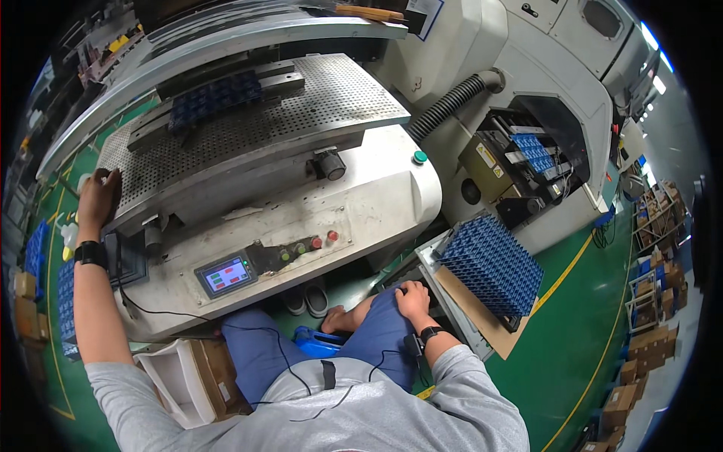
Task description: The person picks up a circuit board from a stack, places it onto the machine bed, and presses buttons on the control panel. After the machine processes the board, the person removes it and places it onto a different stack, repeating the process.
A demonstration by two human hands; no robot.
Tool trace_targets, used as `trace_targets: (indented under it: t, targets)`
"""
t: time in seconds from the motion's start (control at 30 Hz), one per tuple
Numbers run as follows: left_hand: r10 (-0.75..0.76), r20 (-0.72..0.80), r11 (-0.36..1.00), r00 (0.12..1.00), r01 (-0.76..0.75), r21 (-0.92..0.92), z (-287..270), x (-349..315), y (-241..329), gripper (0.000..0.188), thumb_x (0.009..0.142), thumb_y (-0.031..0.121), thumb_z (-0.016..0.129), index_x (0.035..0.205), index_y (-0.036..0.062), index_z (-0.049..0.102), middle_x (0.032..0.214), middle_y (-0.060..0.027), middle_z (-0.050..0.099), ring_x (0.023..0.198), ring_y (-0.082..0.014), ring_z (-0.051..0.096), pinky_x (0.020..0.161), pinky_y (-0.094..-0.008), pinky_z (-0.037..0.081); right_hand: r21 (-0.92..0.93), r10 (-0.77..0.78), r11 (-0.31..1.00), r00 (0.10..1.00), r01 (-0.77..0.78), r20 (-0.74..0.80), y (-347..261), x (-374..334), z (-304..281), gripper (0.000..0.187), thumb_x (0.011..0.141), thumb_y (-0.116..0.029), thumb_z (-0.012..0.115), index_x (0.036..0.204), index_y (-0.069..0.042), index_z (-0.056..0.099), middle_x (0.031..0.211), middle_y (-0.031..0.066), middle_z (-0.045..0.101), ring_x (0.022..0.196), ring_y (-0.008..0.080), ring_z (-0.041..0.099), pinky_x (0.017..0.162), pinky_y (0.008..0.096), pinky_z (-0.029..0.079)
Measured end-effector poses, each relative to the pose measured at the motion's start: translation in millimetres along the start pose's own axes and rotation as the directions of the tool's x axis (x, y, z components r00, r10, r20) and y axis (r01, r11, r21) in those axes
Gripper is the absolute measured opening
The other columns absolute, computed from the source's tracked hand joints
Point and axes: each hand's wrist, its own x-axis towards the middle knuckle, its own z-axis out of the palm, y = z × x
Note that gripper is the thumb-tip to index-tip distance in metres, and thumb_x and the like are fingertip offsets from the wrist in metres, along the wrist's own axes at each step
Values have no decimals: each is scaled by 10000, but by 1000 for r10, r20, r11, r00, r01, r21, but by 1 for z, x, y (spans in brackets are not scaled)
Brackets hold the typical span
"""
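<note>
My left hand (102, 197) is at the left end of a perforated metal table (331, 105) on the machine. Its fingers are curled; what they grip, if anything, is hidden. My right hand (413, 301) lies on my right thigh with nothing in it, its fingers stretched over the blue shorts. On the table, a dark blue grid-like tray (215, 99) rests on metal rails. Below the table's front edge, a small touch screen (226, 276) and several coloured buttons (316, 243) sit on the white panel.
To my right, a stack of blue trays (491, 264) stands on cardboard (482, 320). Beyond it, another blue tray (533, 153) sits inside a machine opening. A ribbed black hose (452, 102) joins the machines. A white bin (177, 380) and a cardboard box (218, 377) stand by my left leg.
</note>
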Motion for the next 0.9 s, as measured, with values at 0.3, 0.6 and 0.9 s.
trace_targets:
  t: [0.3, 0.6, 0.9]
  targets:
    - [-106, 34, 992, 994, 108, -67, -14, 0, 15, 471, 1040, 476, 645, 1164, 34, 748, 1135, -281, 729, 1094, -482, 673, 966, -524, 527, -14, 11, 1000, 1000, -10, 7, -1, 0, 0, 370, 969, -409, 703, 1245, -165, 722, 1440, 110, 609, 1368, 364, 528, 1149, 506, 436]
    - [-113, 54, 992, 992, 116, -58, -11, 2, 11, 478, 1042, 489, 639, 1172, 42, 748, 1143, -276, 732, 1099, -482, 674, 971, -523, 526, -6, -5, 1000, 1000, 5, -4, -1, 1, 1, 364, 958, -394, 714, 1234, -157, 725, 1430, 109, 616, 1353, 369, 539, 1137, 512, 447]
    - [-105, 64, 992, 992, 109, -66, -8, 3, 8, 491, 1039, 499, 638, 1170, 38, 745, 1127, -271, 735, 1092, -477, 678, 955, -519, 529, 9, -24, 1000, 999, 24, -31, 6, 2, 6, 349, 948, -389, 728, 1208, -157, 730, 1414, 125, 625, 1342, 386, 542, 1127, 517, 455]
